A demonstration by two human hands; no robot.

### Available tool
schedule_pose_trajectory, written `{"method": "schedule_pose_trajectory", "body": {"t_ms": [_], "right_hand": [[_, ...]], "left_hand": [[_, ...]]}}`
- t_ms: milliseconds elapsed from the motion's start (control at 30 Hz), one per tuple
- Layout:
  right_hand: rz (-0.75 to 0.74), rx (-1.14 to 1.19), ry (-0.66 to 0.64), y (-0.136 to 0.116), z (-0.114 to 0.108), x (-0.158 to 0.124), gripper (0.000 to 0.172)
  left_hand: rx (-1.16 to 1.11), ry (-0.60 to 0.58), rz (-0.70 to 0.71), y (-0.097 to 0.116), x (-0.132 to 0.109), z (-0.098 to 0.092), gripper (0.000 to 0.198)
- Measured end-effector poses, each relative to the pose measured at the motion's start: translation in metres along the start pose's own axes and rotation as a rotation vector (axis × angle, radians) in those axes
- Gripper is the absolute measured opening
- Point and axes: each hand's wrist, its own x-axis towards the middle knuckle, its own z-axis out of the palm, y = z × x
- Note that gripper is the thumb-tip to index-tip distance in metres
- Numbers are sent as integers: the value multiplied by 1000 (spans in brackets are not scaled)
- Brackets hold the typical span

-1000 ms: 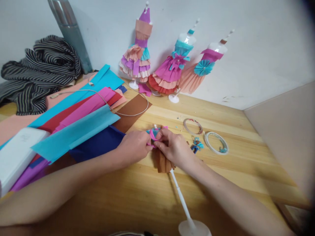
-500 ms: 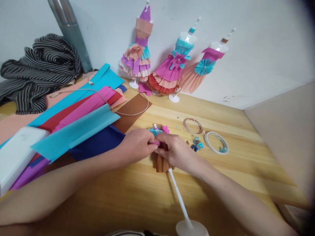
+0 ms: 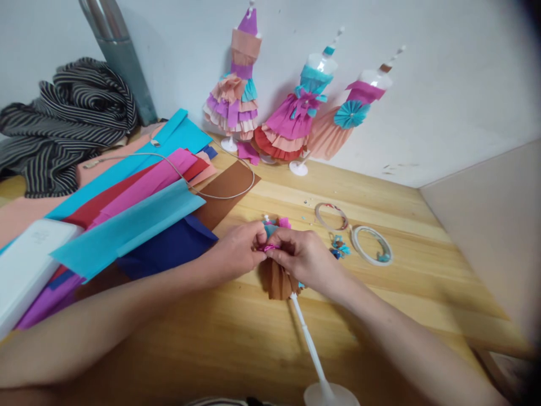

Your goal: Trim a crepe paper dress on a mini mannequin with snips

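Observation:
A small mannequin doll (image 3: 276,282) lies on the wooden table (image 3: 380,316), wearing a brown pleated paper skirt and a blue and pink paper top. Its white stand (image 3: 315,361) points towards me. My left hand (image 3: 236,251) and my right hand (image 3: 302,259) meet at the doll's waist. Both pinch a thin pink paper strip (image 3: 268,247) wrapped there, fingers closed.
Three dressed paper-gown mannequins (image 3: 291,113) stand against the back wall. Coloured crepe paper sheets (image 3: 139,214) lie at the left under a white cable, beside a white box (image 3: 25,265) and striped cloth (image 3: 71,118). Two tape rolls (image 3: 372,245) and paper scraps lie at the right.
Both hands have closed in on the doll's waist, drawing the loose pink strip tight. The doll and its stand shifted slightly.

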Motion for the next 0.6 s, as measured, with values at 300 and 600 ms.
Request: {"method": "schedule_pose_trajectory", "body": {"t_ms": [300, 600], "right_hand": [[8, 51, -20, 0, -1, -3, 6], [-188, -246, 84, -1, -2, -12, 21]], "left_hand": [[-273, -36, -146, -6, -1, 7, 6], [-356, -66, -209, -8, 1, 6, 20]]}}
